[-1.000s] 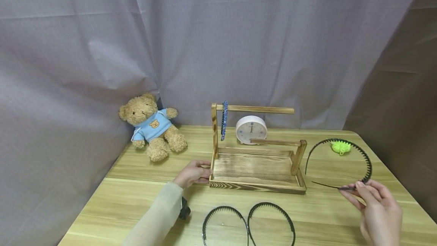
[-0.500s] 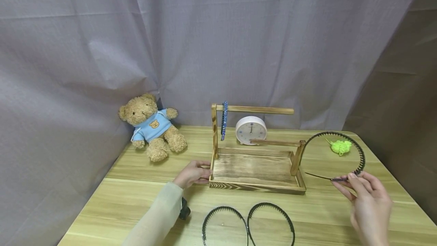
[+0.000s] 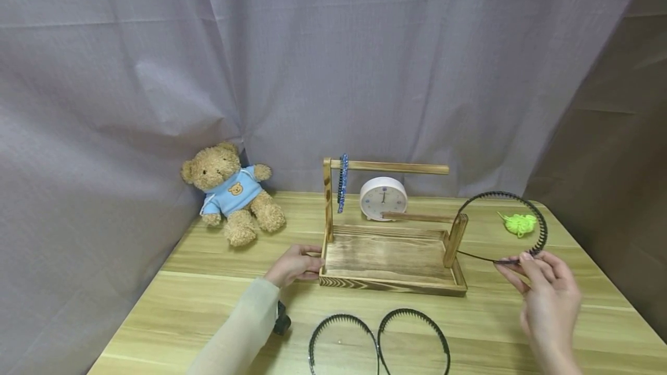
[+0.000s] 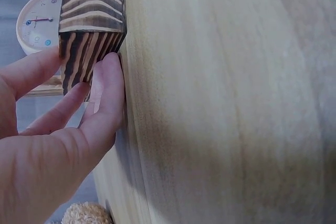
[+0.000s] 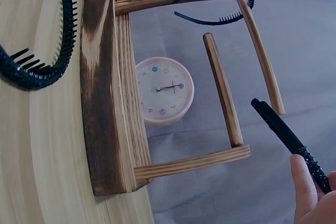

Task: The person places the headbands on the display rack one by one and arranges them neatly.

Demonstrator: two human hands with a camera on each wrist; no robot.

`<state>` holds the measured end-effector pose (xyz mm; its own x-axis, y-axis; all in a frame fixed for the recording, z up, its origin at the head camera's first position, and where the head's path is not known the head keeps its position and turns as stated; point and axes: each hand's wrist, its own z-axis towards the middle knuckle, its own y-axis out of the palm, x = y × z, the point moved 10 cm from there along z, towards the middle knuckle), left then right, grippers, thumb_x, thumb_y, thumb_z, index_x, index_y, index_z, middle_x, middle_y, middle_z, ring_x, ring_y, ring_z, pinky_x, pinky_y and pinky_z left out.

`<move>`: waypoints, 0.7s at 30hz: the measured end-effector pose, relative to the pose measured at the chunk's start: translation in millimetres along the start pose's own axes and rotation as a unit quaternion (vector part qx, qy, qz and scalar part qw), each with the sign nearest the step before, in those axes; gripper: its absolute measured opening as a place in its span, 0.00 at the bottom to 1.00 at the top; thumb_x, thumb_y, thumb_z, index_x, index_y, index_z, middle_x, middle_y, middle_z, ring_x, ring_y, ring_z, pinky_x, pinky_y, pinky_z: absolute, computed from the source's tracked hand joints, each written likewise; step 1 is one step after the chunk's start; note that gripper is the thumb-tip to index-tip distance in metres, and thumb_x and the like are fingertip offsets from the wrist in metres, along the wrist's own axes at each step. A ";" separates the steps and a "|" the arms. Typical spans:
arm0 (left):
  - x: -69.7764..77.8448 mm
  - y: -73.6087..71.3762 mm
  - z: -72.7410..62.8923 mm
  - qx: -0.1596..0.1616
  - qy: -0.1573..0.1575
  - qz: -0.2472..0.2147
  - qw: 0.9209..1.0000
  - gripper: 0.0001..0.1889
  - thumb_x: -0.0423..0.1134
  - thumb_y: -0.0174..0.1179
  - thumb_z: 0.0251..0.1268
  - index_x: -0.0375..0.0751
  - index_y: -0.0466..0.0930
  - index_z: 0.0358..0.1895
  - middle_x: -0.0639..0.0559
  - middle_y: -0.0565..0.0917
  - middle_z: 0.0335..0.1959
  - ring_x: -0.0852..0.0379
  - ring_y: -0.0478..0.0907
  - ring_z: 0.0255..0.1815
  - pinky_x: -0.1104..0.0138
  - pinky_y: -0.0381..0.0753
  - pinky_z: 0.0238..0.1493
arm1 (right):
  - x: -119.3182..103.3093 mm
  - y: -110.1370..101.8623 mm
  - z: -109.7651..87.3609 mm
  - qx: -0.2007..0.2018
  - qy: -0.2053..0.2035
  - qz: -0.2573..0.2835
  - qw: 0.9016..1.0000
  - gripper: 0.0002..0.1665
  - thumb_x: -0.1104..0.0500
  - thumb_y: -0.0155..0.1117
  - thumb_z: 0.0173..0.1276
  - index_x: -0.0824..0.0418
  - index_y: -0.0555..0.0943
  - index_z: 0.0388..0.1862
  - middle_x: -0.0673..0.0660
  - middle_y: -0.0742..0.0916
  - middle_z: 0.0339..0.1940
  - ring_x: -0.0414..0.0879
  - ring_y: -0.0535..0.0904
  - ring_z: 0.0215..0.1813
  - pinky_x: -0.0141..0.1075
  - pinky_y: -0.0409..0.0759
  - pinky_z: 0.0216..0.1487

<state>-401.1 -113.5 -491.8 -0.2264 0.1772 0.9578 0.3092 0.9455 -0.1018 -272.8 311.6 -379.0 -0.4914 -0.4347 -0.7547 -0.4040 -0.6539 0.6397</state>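
Observation:
A wooden rack [image 3: 391, 287] with a shallow tray base and two horizontal bars stands mid-table. My left hand [image 3: 294, 265] touches the tray's left end with extended fingers; the left wrist view shows fingertips against the dark-striped end [image 4: 79, 61]. My right hand [image 3: 549, 294] pinches a black toothed headband [image 3: 543, 227] near one end, loop raised beside the rack's right post. In the right wrist view this headband [image 5: 286, 134] shows sparkly trim, its tips near the bars' free ends. A blue glittery headband [image 3: 342, 184] hangs on the upper bar, at its left end.
Two more black headbands [image 3: 440, 334] lie side by side at the table's front. Behind the rack stands a round white clock [image 3: 383, 198]. A teddy bear [image 3: 229, 190] sits at the back left, and bright green yarn [image 3: 520, 224] lies at the back right.
My right hand has moved left and slightly away from me with the black headband, whose loop now overlaps the rack's right post in the head view. The left hand has stayed put.

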 end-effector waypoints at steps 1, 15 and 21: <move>0.1 0.0 0.0 0.000 0.000 0.001 1.000 0.25 0.29 0.57 0.67 0.24 0.66 0.66 0.32 0.82 0.50 0.48 0.84 0.45 0.55 0.86 0.52 | -0.1 1.4 -0.2 -0.001 -0.003 -0.002 1.000 0.09 0.74 0.63 0.64 0.73 0.73 0.39 0.62 0.84 0.28 0.51 0.87 0.28 0.41 0.87 0.32; 2.6 0.3 -0.3 -0.006 0.004 -0.002 1.000 0.25 0.28 0.57 0.67 0.24 0.66 0.66 0.30 0.82 0.49 0.43 0.84 0.47 0.55 0.85 0.52 | 4.4 23.3 -2.5 -0.026 -0.031 0.005 0.999 0.07 0.75 0.61 0.65 0.75 0.74 0.41 0.61 0.83 0.29 0.50 0.85 0.29 0.40 0.87 0.34; 2.5 1.2 -2.5 -0.005 0.001 -0.001 1.000 0.25 0.28 0.57 0.67 0.23 0.66 0.66 0.30 0.82 0.50 0.40 0.83 0.49 0.55 0.85 0.52 | 9.0 29.0 -1.9 -0.027 -0.033 -0.017 0.999 0.06 0.74 0.60 0.66 0.72 0.73 0.39 0.60 0.83 0.30 0.48 0.86 0.30 0.39 0.87 0.35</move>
<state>-398.9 -112.7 -488.8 -0.2245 0.1745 0.9587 0.3186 0.9429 -0.0970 -287.4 287.6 -367.5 -0.5288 -0.3706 -0.7635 -0.3802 -0.7009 0.6035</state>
